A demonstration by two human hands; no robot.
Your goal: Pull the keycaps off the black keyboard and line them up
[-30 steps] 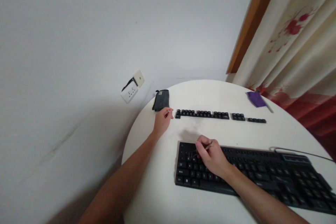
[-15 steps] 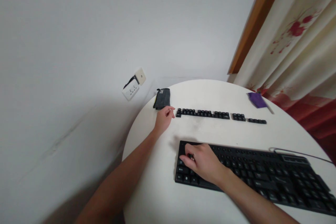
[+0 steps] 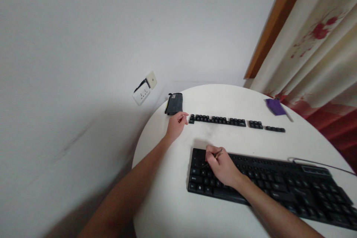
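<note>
A black keyboard (image 3: 267, 182) lies on the round white table (image 3: 156, 178), its upper-left part bare of keycaps. Over that part is my right hand (image 3: 223, 167), fingers closed round a thin, slender tool (image 3: 218, 153). One end sticks up above the knuckles, and a fine tip points down at the keyboard; its exact kind is too small to tell. My left hand (image 3: 177, 124) rests on the table, thumb and forefinger apart, beside the left end of a row of loose black keycaps (image 3: 220, 120). No object shows between its fingers.
A dark grey zip pouch (image 3: 175, 103) lies behind my left hand. At the back right are a purple packet (image 3: 275, 106) and a thin light stick (image 3: 290, 118). The keyboard cable (image 3: 320, 161) runs off to the right. A wall socket (image 3: 141, 93) and a curtain (image 3: 315, 52) border the table.
My right hand has shifted a little right and away from me over the keyboard and turned, so the thin tool now shows. My left hand stays beside the keycap row.
</note>
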